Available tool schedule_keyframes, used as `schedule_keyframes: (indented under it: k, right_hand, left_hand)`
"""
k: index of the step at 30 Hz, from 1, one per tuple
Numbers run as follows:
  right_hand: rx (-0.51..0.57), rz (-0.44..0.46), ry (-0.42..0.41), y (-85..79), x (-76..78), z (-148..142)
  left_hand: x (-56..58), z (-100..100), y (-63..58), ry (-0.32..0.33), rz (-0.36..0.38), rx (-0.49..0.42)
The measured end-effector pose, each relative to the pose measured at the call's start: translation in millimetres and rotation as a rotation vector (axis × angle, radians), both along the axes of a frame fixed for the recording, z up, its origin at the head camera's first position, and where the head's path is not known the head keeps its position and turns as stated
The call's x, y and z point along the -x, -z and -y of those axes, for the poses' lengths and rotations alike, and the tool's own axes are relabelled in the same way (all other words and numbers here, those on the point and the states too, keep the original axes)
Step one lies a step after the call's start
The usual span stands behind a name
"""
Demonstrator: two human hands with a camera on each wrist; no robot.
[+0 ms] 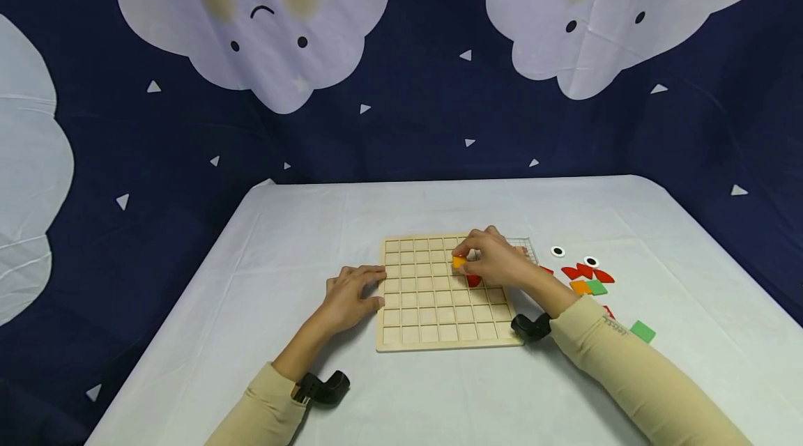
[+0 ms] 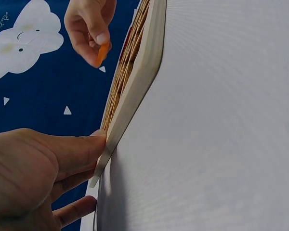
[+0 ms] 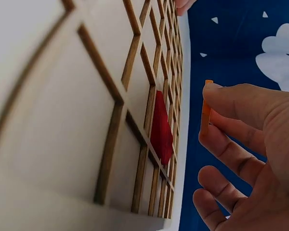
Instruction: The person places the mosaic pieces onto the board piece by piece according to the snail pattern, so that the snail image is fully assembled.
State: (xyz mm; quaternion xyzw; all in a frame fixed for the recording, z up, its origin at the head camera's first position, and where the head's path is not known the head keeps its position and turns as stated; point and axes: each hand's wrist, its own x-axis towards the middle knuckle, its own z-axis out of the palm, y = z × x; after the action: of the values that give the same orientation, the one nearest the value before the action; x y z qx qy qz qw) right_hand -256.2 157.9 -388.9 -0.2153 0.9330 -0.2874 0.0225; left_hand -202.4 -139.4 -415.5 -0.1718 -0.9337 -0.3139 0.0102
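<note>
A wooden grid board [image 1: 426, 298] lies on the table, divided by raised strips into square cells. Over its upper right part, my right hand [image 1: 498, 259] pinches a small orange tile [image 1: 459, 262] between thumb and fingers; the right wrist view has the tile [image 3: 206, 108] edge-on, held apart from the grid. Just below that hand, a red piece [image 1: 473, 281] sits in the grid, also seen as a red piece [image 3: 162, 130] in the right wrist view. My left hand [image 1: 348, 298] rests at the board's left edge, thumb and fingertips touching it, fingers extended.
Right of the board lie several red pieces [image 1: 604, 277], an orange tile [image 1: 580, 287], green tiles [image 1: 643, 332] and white eye discs [image 1: 557, 251]. Partly behind the right hand is a gridded sheet [image 1: 523, 244]. A white cloth covers the table [image 1: 301, 237]; a dark cloud-patterned curtain [image 1: 414, 139] hangs behind.
</note>
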Motion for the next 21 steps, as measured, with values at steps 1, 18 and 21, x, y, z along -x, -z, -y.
schedule_keyframes:
  k: [1, 18, 21]
  right_hand:
    - [0.004, -0.003, -0.012, 0.7, 1.9, 1]
    - [-0.019, 0.009, -0.097, 11.4, 12.5, 8]
    - [-0.02, 0.018, -0.099, 11.8, 11.8, 8]
  left_hand:
    - [0.0, 0, 0.0, 0.0, 0.001, 0.0]
    - [0.9, 0, 1.7, -0.008, 0.002, -0.022]
    - [0.7, 0, 1.9, -0.007, 0.004, -0.023]
